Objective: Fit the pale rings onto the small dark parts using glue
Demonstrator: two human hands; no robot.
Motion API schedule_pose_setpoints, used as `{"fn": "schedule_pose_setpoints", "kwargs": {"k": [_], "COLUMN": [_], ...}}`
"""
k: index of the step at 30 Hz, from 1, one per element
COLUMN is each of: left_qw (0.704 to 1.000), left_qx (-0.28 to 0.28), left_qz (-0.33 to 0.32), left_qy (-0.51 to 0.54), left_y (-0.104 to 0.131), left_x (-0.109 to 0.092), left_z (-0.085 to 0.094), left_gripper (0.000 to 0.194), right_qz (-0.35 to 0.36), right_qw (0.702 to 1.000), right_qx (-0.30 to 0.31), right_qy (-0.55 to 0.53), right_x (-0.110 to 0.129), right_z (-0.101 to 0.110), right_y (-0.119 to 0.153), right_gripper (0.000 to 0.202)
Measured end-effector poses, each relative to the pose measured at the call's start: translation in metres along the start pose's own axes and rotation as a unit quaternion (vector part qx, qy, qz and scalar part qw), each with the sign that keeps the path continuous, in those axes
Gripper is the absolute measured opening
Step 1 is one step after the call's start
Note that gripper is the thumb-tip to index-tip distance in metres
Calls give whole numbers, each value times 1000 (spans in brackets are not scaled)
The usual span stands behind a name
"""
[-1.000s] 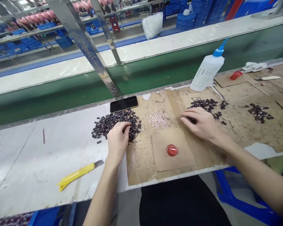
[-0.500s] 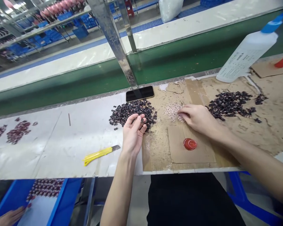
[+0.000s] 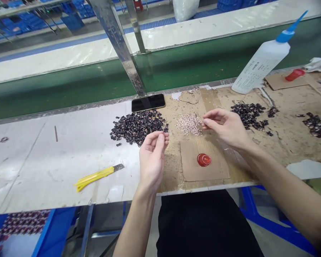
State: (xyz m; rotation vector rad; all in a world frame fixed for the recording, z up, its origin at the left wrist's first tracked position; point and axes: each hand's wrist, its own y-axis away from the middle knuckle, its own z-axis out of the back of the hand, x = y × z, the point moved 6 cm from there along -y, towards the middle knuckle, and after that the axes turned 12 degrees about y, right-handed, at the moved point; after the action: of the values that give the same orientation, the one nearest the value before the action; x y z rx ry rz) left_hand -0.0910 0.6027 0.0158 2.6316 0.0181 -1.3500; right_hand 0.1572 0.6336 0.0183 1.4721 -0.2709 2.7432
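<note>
My left hand (image 3: 154,153) is closed in a pinch at the front edge of a pile of small dark pieces (image 3: 136,125). Whatever its fingertips may hold is too small to make out. Just right of a heap of tiny pale pink beads (image 3: 188,125), my right hand (image 3: 224,126) also has thumb and fingers together; what is between them cannot be made out. Between and below the hands, a small red cap-like dish (image 3: 204,160) rests on a square of cardboard (image 3: 187,171).
Left lies a yellow utility knife (image 3: 96,177), blade out. Behind the dark pile sits a phone (image 3: 148,103), near a metal post (image 3: 120,46). A white bottle with blue nozzle (image 3: 262,64) leans at back right. More dark pieces (image 3: 248,116) lie right. Below left is a blue tray (image 3: 44,232).
My right hand has lifted off the bead heap and moved slightly to its right. My left hand's fingers have closed more tightly together. The whole view has shifted to the right.
</note>
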Motion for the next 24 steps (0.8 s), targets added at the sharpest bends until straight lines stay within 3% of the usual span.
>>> {"fn": "schedule_pose_setpoints", "kwargs": {"k": [4,8,10,12,14,17,20,24], "left_qw": [993,949,924,920,944,980,979,970], "left_qx": [46,148,178,187,179,155,150,150], "left_qz": [-34,-150,-210,-219,-158,9,118,180], "left_qy": [-101,-234,-265,-265,-229,-124,-66,-67], "left_y": [14,29,35,37,36,34,35,33], "left_x": [11,16,16,18,23,35,41,42], "left_z": [-30,-67,-78,-83,-82,-78,-77,-73], "left_gripper": [11,9,12,13,10,7,8,13], "right_qz": [-148,-183,-190,-191,-179,-133,-77,-13], "right_qw": [948,914,902,894,895,917,947,969], "right_qx": [32,78,85,88,81,41,-4,-53], "right_qy": [-279,-353,-377,-395,-400,-375,-312,-239], "right_x": [-5,8,15,19,22,23,24,33], "right_z": [2,-2,-4,-5,-6,-3,2,9], "right_y": [18,39,49,56,61,64,67,72], "right_gripper": [21,24,23,22,22,21,18,12]}}
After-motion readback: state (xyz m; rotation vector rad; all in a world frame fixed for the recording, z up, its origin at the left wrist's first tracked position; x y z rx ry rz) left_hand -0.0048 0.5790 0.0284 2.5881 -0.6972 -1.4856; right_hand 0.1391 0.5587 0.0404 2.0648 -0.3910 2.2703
